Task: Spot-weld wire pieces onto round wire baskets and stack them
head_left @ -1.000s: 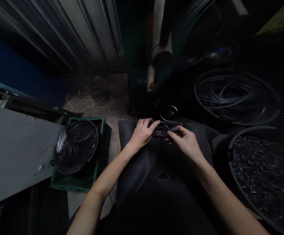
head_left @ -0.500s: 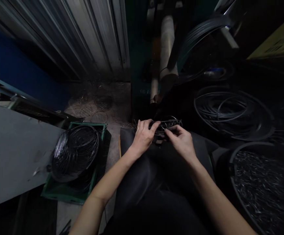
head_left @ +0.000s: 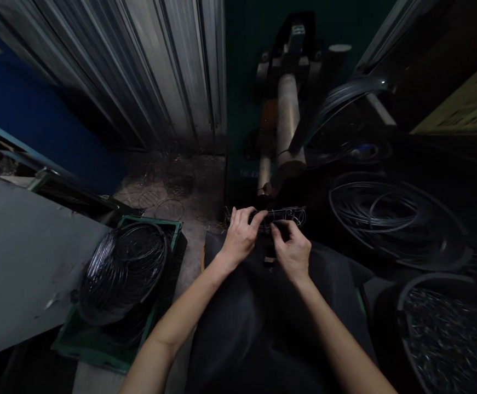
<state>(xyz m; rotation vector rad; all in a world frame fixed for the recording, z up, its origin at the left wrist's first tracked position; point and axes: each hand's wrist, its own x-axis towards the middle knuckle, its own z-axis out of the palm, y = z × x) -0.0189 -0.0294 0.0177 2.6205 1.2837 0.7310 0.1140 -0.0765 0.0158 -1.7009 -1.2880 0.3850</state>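
A small cage-like frame of thin metal wire (head_left: 296, 215) lies crosswise in front of my body, under the machine's cylinders. My left hand (head_left: 240, 236) is closed around its left part, with the thumb and fingers curled over the wires. My right hand (head_left: 293, 250) is pinched at the frame's near side, right of the left hand, thumb against fingers. What sits between those fingertips is too small and dark to make out. Below the hands a dark apron or cover (head_left: 238, 306) spreads over my lap.
A machine with a metal cylinder (head_left: 288, 123) rises ahead. On the left, a green crate (head_left: 94, 353) carries a round tub of wire rings (head_left: 125, 268). To the right stand a tub with coiled wire (head_left: 386, 205) and a bin of small metal pieces (head_left: 455, 334). Corrugated sheet (head_left: 160, 71) stands behind.
My right hand has shifted left along the wire frame, closer to my left hand. The left hand keeps its hold. The view has tilted up slightly, so the surroundings sit lower.
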